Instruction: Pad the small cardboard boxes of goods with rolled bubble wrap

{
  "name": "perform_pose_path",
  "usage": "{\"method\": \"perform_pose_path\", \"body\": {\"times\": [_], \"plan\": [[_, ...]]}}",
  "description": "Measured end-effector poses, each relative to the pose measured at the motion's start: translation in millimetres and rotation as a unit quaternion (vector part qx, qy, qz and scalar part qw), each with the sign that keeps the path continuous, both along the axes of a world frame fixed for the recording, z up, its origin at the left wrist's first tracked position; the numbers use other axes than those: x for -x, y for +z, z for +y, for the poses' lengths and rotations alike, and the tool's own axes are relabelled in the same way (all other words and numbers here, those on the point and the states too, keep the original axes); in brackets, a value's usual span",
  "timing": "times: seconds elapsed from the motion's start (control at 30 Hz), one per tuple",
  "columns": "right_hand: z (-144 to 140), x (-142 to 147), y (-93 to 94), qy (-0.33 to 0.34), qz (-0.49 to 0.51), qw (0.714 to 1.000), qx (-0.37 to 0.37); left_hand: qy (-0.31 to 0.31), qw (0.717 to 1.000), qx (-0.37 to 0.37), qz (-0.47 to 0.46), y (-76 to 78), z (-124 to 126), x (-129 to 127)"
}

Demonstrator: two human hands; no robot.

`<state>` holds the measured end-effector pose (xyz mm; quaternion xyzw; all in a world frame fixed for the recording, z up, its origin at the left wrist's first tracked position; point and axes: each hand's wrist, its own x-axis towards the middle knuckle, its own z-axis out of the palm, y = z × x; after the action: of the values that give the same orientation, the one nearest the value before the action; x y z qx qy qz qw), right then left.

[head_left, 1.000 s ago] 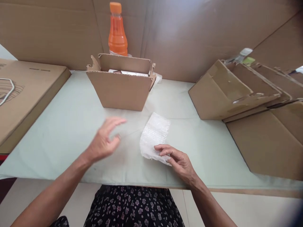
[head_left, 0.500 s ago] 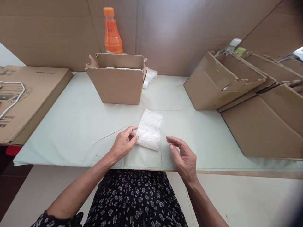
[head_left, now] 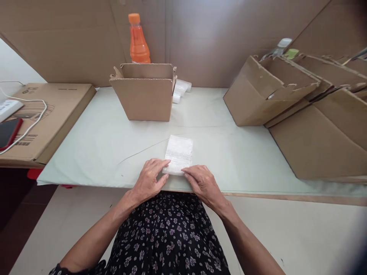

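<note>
A flat piece of clear bubble wrap (head_left: pixel 180 149) lies on the pale green cloth near the table's front edge. Its near edge looks folded or thickened. At the near left corner, my left hand (head_left: pixel 151 176) has thumb and forefinger around the wrap. The near right corner is between the thumb and fingertips of my right hand (head_left: pixel 203 182). Whether anything lies inside the wrap I cannot tell.
Behind stands an open cardboard box (head_left: pixel 149 99), with an orange drink bottle (head_left: pixel 139 44) and rolled clear plastic (head_left: pixel 180 90) near it. Several cardboard boxes (head_left: pixel 249 95) stand at right. A flat carton (head_left: pixel 65 105) at left bears a phone (head_left: pixel 10 133) and white cable (head_left: pixel 37 118).
My right hand has moved left from the bare cloth onto the bubble wrap. The wrap is now straighter, and its near edge lies between both hands. The view has shifted slightly left.
</note>
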<state>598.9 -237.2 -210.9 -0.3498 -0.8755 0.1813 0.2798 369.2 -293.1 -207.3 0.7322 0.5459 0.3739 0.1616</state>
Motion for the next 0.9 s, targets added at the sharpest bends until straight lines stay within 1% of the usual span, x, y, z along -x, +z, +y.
{"method": "perform_pose_path", "body": {"times": [0.07,0.1,0.13,0.2,0.27,0.33,0.43,0.5,0.57,0.7,0.73,0.8,0.83,0.9], "plan": [[-5.9,-2.7,3.4,0.012,0.006,0.999,0.053,0.026,0.999,0.029,-0.012,-3.5,-11.6,-3.5],[-8.5,-3.5,4.6,0.006,0.007,0.997,0.070,0.044,0.998,0.041,-0.020,-5.1,-14.5,-5.2],[-10.8,-3.9,5.5,-0.009,0.011,0.997,0.072,0.062,0.996,0.052,-0.027,-6.4,-15.5,-6.8],[-15.3,-4.1,6.6,-0.055,0.027,0.998,0.027,0.089,0.993,0.069,-0.037,-8.0,-11.9,-9.1],[-19.0,-3.4,7.1,-0.081,0.032,0.995,-0.048,0.105,0.991,0.078,-0.039,-8.8,-3.6,-10.1],[-20.3,-1.9,6.7,-0.064,0.007,0.993,-0.101,0.115,0.990,0.077,-0.036,-9.6,5.8,-10.3],[-15.6,2.3,3.3,-0.027,-0.059,0.990,-0.123,0.132,0.989,0.059,-0.029,-10.3,14.6,-10.0],[-10.2,5.1,-0.3,-0.029,-0.082,0.990,-0.113,0.140,0.989,0.044,-0.026,-8.9,13.5,-9.9],[-6.8,6.5,-3.3,-0.039,-0.075,0.992,-0.097,0.135,0.990,0.015,-0.026,-5.9,6.4,-10.4],[-11.6,3.1,-3.8,-0.025,-0.019,0.999,-0.042,0.071,0.996,-0.052,-0.016,-1.7,-14.2,-14.1],[-14.1,1.5,-2.7,-0.017,-0.009,1.000,-0.021,0.059,0.997,-0.052,-0.016,-2.0,-17.7,-15.3],[-18.9,-1.6,0.4,-0.013,0.005,1.000,0.012,0.055,0.998,-0.029,-0.026,-3.8,-20.3,-17.4],[-20.9,-2.8,2.2,-0.021,0.013,1.000,0.014,0.061,0.997,-0.016,-0.033,-5.2,-19.2,-18.0],[-23.6,-4.3,5.6,-0.046,0.027,0.998,-0.015,0.078,0.996,0.006,-0.041,-7.7,-13.1,-18.3]]}}
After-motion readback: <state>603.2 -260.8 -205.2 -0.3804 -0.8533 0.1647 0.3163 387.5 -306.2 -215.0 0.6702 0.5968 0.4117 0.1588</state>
